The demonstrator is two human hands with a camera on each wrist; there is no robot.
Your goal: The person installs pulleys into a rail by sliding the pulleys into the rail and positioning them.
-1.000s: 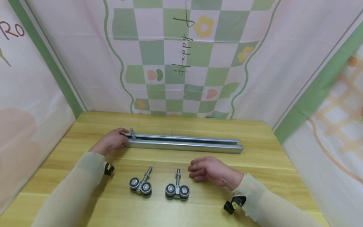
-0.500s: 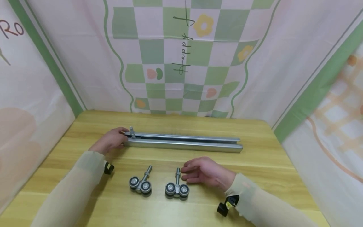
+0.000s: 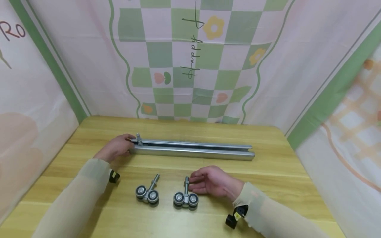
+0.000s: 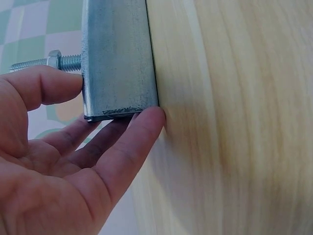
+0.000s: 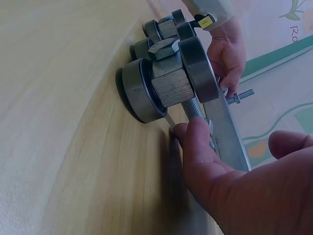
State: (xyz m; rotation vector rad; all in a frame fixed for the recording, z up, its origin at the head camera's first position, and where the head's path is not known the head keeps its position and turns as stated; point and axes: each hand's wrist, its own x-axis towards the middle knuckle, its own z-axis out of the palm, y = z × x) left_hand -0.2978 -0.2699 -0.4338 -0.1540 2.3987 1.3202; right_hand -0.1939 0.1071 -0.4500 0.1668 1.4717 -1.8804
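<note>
— Where do you have the rail?
— I see the metal rail [image 3: 190, 153] lying across the far part of the wooden counter [image 3: 166, 224], slot upward.
— And your left grip?
— My left grip [image 3: 116, 147] pinches the rail's left end; the wrist view shows me the thumb against its upper edge and fingers curled at the end. Close by, a threaded bolt [image 3: 138, 138] with a nut stands up from the slot.
— The right?
— My right grip [image 3: 215, 181] is spread, thumb apart from the fingers, at the stem of a roller trolley [image 3: 186, 200]. I can't tell whether the fingertips touch it.
— What's around that?
— A second trolley [image 3: 146, 196] sits to its left, apart from it, stem slanting toward the rail. Behind the counter I see a green-and-white checked cloth [image 3: 160, 54].
</note>
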